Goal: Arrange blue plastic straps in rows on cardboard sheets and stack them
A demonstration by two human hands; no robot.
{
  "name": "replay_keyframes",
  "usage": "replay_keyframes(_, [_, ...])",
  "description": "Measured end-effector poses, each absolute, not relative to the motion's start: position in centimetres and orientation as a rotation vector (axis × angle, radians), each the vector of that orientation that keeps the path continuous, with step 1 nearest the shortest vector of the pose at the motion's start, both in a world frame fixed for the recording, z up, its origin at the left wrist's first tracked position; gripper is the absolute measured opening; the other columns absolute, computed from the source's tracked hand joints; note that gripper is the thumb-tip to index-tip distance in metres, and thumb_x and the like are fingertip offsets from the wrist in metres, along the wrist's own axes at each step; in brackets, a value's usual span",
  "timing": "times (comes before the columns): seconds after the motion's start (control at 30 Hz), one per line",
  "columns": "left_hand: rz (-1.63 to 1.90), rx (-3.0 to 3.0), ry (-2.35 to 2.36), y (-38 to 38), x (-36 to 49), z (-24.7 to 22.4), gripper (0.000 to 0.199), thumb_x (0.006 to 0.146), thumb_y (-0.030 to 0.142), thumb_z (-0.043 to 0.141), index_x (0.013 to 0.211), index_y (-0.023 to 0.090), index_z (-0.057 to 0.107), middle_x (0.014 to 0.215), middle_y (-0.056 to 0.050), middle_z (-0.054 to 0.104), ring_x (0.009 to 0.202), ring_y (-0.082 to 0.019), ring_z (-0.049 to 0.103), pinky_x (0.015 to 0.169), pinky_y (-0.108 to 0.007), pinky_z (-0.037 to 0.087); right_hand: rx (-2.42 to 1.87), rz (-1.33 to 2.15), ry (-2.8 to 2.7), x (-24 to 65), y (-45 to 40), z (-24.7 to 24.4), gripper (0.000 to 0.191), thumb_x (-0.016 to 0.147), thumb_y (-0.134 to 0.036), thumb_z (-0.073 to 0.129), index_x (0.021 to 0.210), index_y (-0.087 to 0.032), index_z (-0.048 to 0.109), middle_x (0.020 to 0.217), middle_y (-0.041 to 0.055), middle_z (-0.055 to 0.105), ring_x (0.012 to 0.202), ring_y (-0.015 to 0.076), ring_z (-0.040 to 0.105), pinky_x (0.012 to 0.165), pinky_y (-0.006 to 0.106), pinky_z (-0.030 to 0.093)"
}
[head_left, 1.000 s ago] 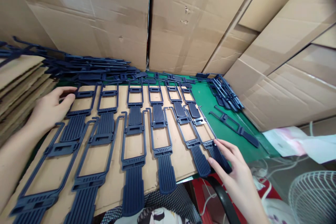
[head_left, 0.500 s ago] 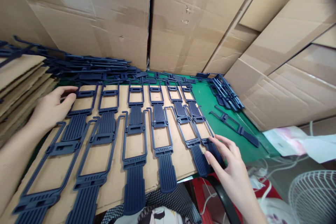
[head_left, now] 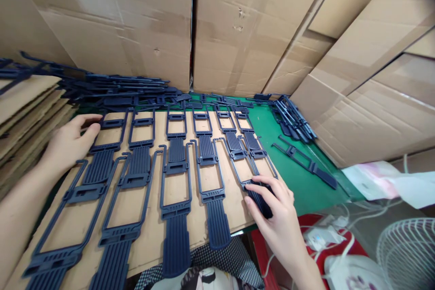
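Note:
Two rows of dark blue plastic frames with ribbed ends, like the open frame (head_left: 177,186), lie on a cardboard sheet (head_left: 144,253). At the back left, my left hand (head_left: 73,141) is beside the corner frame (head_left: 110,145), its thumb and fingers apart near the frame's left edge. My right hand (head_left: 275,208) lies over the ribbed ends of the two front-right frames, fingers spread and thumb apart. It partly hides the frame (head_left: 239,163) there and the one beside it.
A heap of similar frames (head_left: 115,87) lies behind the sheet. More frames (head_left: 294,118) and a single one (head_left: 307,161) lie on the green tabletop (head_left: 306,199). Stacked cardboard sheets (head_left: 30,131) stand left, large boxes (head_left: 142,22) behind, a white fan (head_left: 408,253) right.
My right hand has moved left, from the rightmost front frame onto the ribbed ends of the two front-right frames. My left hand has barely moved.

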State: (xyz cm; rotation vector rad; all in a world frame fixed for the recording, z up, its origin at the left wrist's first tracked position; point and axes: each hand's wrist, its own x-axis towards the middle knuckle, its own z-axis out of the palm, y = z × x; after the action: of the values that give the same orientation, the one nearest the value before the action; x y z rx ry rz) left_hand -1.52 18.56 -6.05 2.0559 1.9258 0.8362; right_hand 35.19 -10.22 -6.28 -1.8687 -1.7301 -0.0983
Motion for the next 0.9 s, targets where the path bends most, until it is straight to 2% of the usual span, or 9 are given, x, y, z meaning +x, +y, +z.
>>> replay_keyframes(0.2, [0.823,2.039,1.941,18.1,-0.98,-5.52,0.051,0.079,0.039,0.039,0.122,0.018,0.056,0.11,-0.007,0.065,0.096,-0.024,0.062,0.089,-0.037,0.048,-1.866,-0.122,-1.761,34.89,-10.27,-5.96,0.021,0.087,-0.024,0.055,0.108,-0.025,0.058,0.116,0.0066,0.054,0.112,0.024,0.047,0.092,0.042,0.035])
replay_keyframes(0.43, [0.807,2.061,1.933,18.58,-1.59,-5.98,0.052,0.079,0.041,0.04,0.123,0.018,0.055,0.107,-0.006,0.065,0.087,-0.022,0.062,0.086,-0.037,0.049,-1.875,-0.087,-1.828,34.63,-10.59,-5.63,0.028,0.087,-0.027,0.056,0.115,-0.026,0.056,0.122,0.0076,0.051,0.114,0.0247,0.046,0.093,0.044,0.037])
replay_keyframes(0.6, [0.821,2.082,1.927,18.78,-1.84,-6.17,0.051,0.08,0.041,0.039,0.123,0.019,0.055,0.108,-0.007,0.065,0.089,-0.023,0.062,0.087,-0.037,0.048,-1.888,0.01,-1.814,34.43,-10.43,-5.58,0.029,0.088,-0.028,0.054,0.117,-0.026,0.056,0.125,0.009,0.051,0.116,0.0255,0.046,0.091,0.043,0.042])
replay_keyframes(0.9, [0.822,2.065,1.931,18.36,-1.38,-5.8,0.05,0.08,0.042,0.039,0.122,0.019,0.056,0.108,-0.007,0.065,0.092,-0.025,0.063,0.088,-0.037,0.048,-1.875,0.029,-1.827,34.58,-10.28,-5.58,0.029,0.088,-0.027,0.054,0.116,-0.026,0.056,0.124,0.0085,0.051,0.116,0.0251,0.046,0.093,0.044,0.04])
